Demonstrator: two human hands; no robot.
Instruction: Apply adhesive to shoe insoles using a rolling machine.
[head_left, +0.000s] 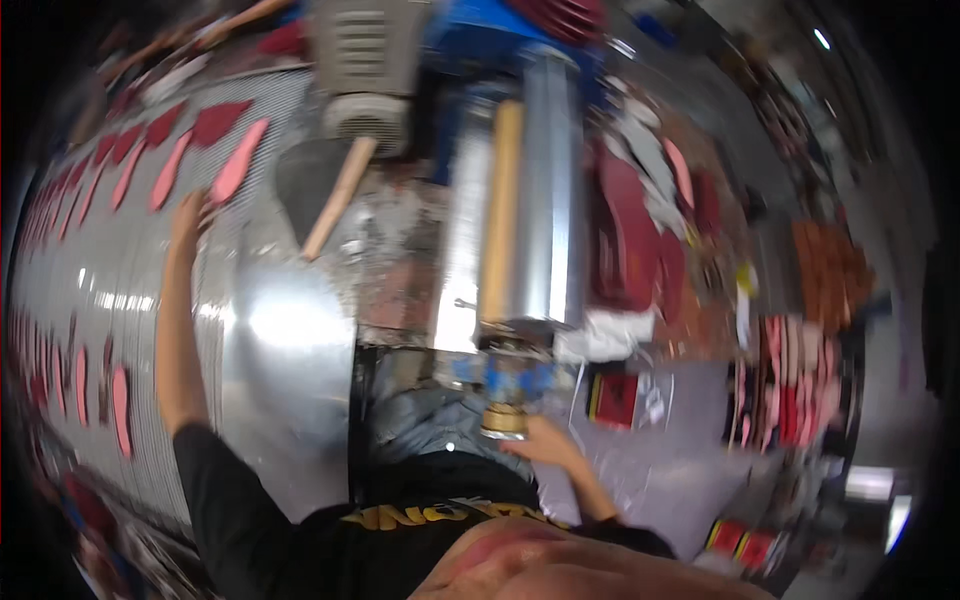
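Note:
My left hand [192, 214] reaches over the ridged metal belt at the left, at the narrow lower end of a pink insole-shaped piece [240, 163]. The hand is slightly blurred, and whether its fingers grip that piece cannot be made out. Low in the middle, my right hand [541, 441] is beside a short brass-coloured cylinder [504, 420] at the near end of a roller machine. Its fingertips are partly hidden there. The machine has a shiny steel roller [552, 190] and a tan roller [503, 210] lying side by side.
More pink pieces [122, 410] and dark red pieces [220, 122] lie in rows on the belt [140, 300]. A wooden-handled tool [340, 198] rests by the grey motor housing [365, 50]. Dark red sheets [622, 235] lie right of the rollers. Stacked pink and red pieces [800, 385] stand farther right.

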